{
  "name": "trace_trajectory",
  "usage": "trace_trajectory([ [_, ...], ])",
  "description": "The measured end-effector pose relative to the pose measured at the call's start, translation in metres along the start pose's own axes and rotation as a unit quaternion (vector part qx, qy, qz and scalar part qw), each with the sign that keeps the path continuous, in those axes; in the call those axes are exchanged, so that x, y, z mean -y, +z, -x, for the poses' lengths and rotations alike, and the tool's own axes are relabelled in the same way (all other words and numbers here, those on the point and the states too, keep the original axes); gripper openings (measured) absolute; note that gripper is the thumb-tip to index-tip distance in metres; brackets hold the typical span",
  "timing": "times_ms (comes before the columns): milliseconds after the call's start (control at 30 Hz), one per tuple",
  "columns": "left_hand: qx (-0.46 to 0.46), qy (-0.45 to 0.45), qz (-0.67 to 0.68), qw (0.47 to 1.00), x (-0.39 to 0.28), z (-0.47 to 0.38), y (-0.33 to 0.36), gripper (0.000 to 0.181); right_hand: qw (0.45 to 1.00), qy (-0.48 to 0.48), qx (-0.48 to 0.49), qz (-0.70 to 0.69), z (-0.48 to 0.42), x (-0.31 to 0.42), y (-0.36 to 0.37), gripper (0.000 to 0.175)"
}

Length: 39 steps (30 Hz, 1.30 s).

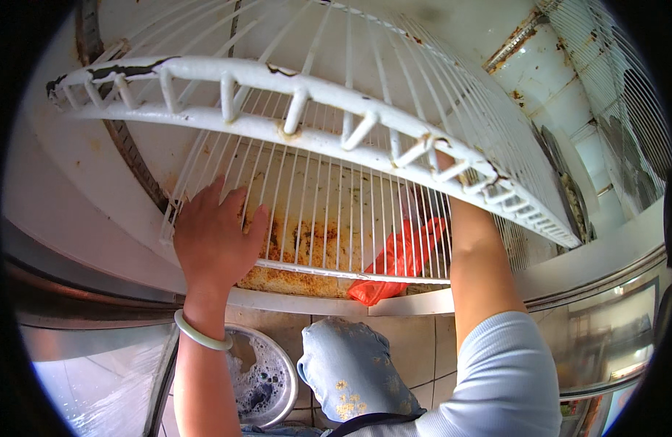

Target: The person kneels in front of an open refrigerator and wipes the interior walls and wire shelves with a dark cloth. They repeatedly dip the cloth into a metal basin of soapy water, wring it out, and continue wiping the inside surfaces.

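Note:
A coated white wire shelf [314,117] with chipped, rusty edges spans the inside of a refrigerated cabinet. Below it lies a second white wire shelf [336,271]. My left hand [221,229], with a pale bangle at the wrist, rests at the lower shelf's left end, fingers spread over its wires; whether they grip it cannot be told. My right arm reaches under the upper shelf at the right; part of my right hand [446,162] shows between the wires, its fingers hidden. A red plastic bag [393,257] lies under the lower shelf, beside my right forearm.
The cabinet floor [292,276] is stained with rust. A metal basin [292,377] of sudsy water with a dark thing in it stands on the tiled floor, left of my knee. A glass door [95,377] is at the lower left. More wire racks [620,82] stand at the right.

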<state>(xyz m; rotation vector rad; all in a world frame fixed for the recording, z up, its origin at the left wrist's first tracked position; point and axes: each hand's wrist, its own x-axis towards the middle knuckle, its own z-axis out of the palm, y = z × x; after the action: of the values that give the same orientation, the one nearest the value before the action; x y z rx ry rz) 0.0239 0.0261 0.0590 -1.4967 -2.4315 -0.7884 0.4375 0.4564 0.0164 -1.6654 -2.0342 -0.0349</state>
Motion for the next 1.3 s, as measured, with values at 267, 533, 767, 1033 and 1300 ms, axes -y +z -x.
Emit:
trace_trajectory([
  [267,0.041,0.002,-0.008,0.999,0.000,-0.001,-0.006,0.047,0.991,-0.029,-0.133,-0.009,0.050,0.072,-0.012,0.033],
  [533,0.039,-0.007,0.011,0.999,0.003,-0.001,-0.003,0.047,0.989,-0.038,-0.133,-0.055,0.057,0.101,-0.006,0.036],
  [767,0.032,-0.008,0.018,0.999,0.001,-0.002,-0.005,0.046,0.995,-0.060,-0.055,-0.055,0.012,0.069,0.014,0.038],
  [1033,0.021,-0.006,0.001,1.000,0.005,0.000,-0.001,0.046,0.998,-0.052,0.034,-0.002,-0.066,0.066,0.001,0.042],
  [1300,0.036,-0.010,-0.013,0.999,0.003,0.000,0.000,0.046,0.991,-0.092,-0.095,0.016,0.011,0.121,0.021,0.045],
])
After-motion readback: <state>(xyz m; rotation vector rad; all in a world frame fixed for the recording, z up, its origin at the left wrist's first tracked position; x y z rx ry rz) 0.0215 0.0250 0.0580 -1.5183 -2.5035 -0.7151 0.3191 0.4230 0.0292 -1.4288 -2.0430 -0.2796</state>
